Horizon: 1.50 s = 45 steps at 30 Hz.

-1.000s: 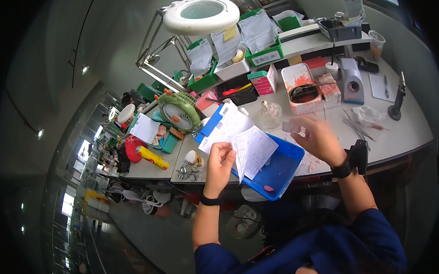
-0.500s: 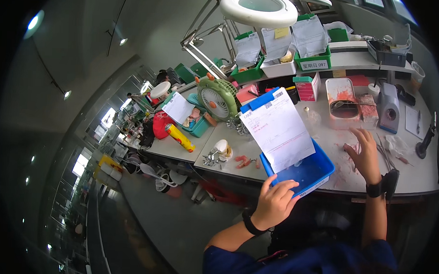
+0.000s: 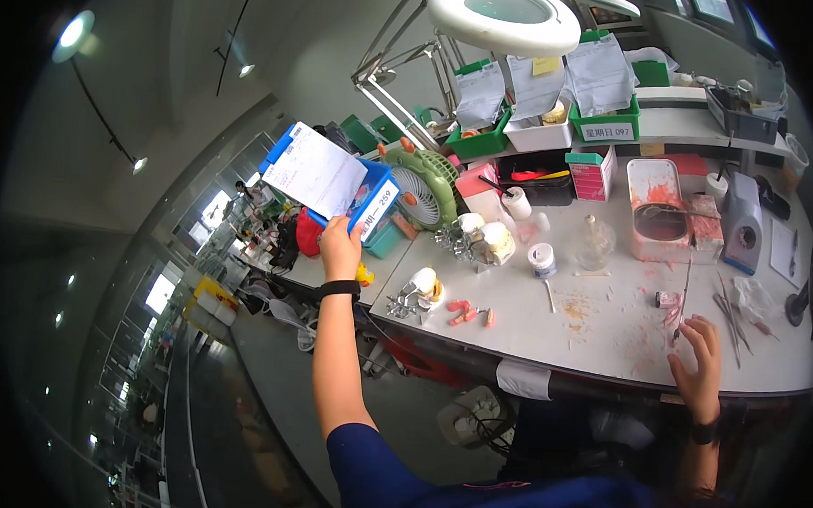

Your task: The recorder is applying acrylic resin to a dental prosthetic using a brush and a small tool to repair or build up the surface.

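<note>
My left hand [image 3: 339,249] is stretched out to the left, gripping the near edge of a blue plastic tray [image 3: 379,199]. A printed paper sheet [image 3: 318,170] is clipped upright to the tray and hides part of its inside. The tray hangs tilted in front of the green fan [image 3: 419,190]. At the bench's front right, my right hand [image 3: 700,367] has bent fingers around the lower end of a slender metal tool [image 3: 685,295], which points away from me. A small pink-and-grey piece [image 3: 666,301] lies just left of this tool.
Plaster models on metal frames [image 3: 479,241], pink pieces [image 3: 465,312], a white jar [image 3: 542,259] and a glass burner [image 3: 595,243] stand mid-bench. Farther right are a stained pink-and-white tray [image 3: 660,223], a grey device [image 3: 743,221] and loose hand tools [image 3: 734,319]. A magnifier lamp [image 3: 504,16] overhangs the bench.
My left hand has carried the blue tray from the bench's front middle to the far left. My right hand sits lower, with the slender tool now visible at its fingers. The view has shifted slightly.
</note>
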Available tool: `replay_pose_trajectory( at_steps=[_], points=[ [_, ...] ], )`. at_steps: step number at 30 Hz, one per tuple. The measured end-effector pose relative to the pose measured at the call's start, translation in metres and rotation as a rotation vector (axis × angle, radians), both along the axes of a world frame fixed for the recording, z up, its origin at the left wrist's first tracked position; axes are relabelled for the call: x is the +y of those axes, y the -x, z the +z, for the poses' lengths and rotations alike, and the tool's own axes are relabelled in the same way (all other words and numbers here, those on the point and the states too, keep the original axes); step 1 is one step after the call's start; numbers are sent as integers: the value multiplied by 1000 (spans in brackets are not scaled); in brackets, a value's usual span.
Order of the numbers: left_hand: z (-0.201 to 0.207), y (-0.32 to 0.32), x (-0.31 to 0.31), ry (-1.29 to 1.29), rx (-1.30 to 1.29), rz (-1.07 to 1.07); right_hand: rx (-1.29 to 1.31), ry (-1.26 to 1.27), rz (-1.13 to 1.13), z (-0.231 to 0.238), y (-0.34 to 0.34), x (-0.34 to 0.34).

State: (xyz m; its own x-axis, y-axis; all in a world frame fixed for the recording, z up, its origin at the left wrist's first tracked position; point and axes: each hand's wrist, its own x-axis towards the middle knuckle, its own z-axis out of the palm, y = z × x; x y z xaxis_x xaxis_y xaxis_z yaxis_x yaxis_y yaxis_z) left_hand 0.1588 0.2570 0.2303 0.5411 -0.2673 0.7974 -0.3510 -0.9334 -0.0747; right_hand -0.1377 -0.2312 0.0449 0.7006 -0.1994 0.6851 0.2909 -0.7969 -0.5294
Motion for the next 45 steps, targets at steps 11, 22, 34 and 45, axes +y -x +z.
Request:
replay_pose_trajectory(
  at_steps=[11,22,34,45],
  points=[
    [-44,-133,57,2,189,249,44,67,-44,-7,-6,5],
    [-71,-191,78,105,381,445,29,135,4,0,-9,11],
    [-110,-212,83,-52,361,577,56,163,-9,1,-11,4],
    [-69,-152,72,-101,62,289,33,158,5,6,9,7]
  ],
)
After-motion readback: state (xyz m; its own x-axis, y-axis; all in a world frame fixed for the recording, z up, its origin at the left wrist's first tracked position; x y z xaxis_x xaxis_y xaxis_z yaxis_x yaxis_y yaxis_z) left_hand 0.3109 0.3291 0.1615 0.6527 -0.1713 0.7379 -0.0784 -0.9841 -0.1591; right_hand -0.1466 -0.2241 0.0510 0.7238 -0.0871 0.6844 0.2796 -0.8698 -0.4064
